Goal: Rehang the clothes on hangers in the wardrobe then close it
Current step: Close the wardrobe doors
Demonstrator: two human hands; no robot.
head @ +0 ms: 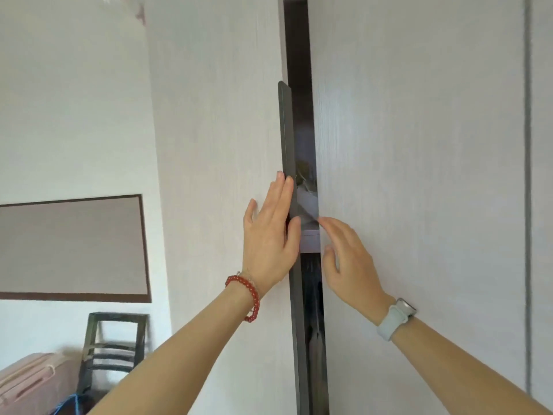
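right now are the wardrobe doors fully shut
No, a dark gap shows between the left door and right door.

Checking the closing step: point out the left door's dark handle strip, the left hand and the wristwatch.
dark handle strip [285, 127], head view, upper part of the strip on the left door's edge.
left hand [269, 232], head view, back of the hand.
wristwatch [396, 319], head view, pale strap on the right wrist.

The wardrobe's two pale wood-grain doors, left door [215, 175] and right door [419, 175], stand almost shut, a narrow dark gap between them (folded clothes [306, 202] on a shelf [309, 239] show through).
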